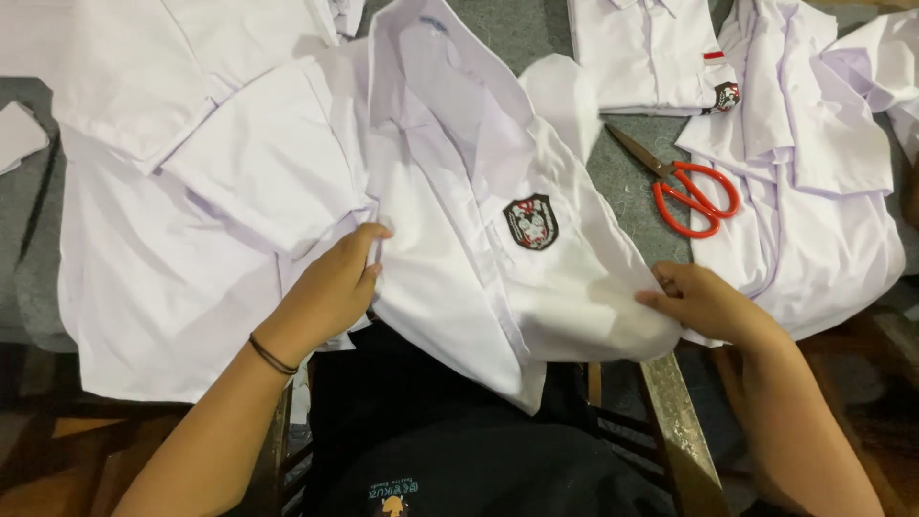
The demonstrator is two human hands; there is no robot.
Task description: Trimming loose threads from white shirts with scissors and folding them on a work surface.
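Observation:
A white short-sleeved shirt (459, 191) with a dark shield badge (531, 221) on its chest pocket lies in front of me, its lower edge hanging over the table's near edge. My left hand (330, 287) pinches the shirt's fabric near the button placket, a thin dark band on its wrist. My right hand (704, 302) grips the shirt's right side fold at the table edge.
Red-handled scissors (684, 187) lie on the grey table cover (627, 182) to the right of the shirt. More white shirts are piled at the left (163, 191), at the top (651, 48) and at the right (814, 191). A wooden table edge (680, 421) runs below my right hand.

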